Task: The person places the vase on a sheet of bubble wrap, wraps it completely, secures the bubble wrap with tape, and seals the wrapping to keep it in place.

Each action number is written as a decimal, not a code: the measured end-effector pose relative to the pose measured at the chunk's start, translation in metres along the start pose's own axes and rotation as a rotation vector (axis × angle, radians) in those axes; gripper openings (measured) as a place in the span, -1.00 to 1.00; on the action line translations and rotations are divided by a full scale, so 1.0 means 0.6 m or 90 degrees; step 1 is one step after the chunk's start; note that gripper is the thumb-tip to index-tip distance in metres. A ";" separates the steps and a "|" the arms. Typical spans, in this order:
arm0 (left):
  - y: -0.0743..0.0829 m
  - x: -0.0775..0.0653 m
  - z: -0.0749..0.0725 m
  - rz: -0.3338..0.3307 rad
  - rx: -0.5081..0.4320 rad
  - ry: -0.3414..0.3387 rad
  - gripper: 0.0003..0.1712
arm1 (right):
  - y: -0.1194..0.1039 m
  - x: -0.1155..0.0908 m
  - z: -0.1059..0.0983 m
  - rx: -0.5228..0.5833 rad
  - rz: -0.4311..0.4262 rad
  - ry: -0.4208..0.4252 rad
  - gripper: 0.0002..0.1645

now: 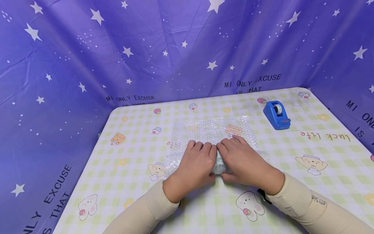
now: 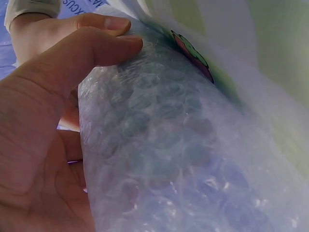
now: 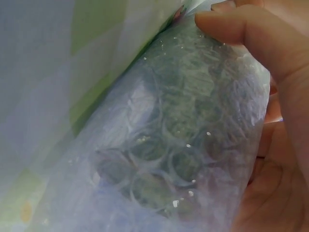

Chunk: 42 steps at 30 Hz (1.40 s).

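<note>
The left hand and right hand are close together, knuckles up. Fingers bend over the bulgy near end of the bubble wrap — thumbs pinch from the close side — and its far part lies on the table.

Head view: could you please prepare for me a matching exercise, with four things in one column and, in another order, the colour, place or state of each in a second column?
Column one
1. tape dispenser
2. bubble wrap
3. curtain
4. tabletop

Column two
A. purple, with white stars
B. see-through, gripped by the left hand and the right hand
C. pale green and white checks, with small cartoon pictures
D. blue, standing toward the far right corner

Right pairs: 1-D, 2-B, 3-A, 4-C
</note>
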State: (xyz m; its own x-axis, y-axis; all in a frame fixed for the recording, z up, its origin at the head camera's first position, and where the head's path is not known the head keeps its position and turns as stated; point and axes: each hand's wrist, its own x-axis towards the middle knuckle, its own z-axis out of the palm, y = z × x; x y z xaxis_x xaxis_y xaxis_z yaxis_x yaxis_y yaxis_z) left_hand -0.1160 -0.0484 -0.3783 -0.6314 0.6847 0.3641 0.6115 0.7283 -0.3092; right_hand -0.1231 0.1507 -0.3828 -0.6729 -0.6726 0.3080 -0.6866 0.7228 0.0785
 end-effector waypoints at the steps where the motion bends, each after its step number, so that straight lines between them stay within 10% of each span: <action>1: 0.000 0.000 0.000 0.001 0.000 0.000 -0.20 | 0.000 0.000 0.000 0.001 0.000 0.000 0.01; 42: -0.004 -0.001 -0.004 0.009 -0.020 -0.012 -0.21 | -0.006 -0.005 -0.012 0.000 0.021 -0.024 0.08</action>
State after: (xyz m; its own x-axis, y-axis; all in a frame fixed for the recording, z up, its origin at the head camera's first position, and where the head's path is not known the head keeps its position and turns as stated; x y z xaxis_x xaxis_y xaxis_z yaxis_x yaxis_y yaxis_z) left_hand -0.1157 -0.0505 -0.3755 -0.6315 0.6952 0.3432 0.6344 0.7178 -0.2867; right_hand -0.1167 0.1510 -0.3770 -0.7048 -0.6543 0.2742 -0.6641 0.7444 0.0695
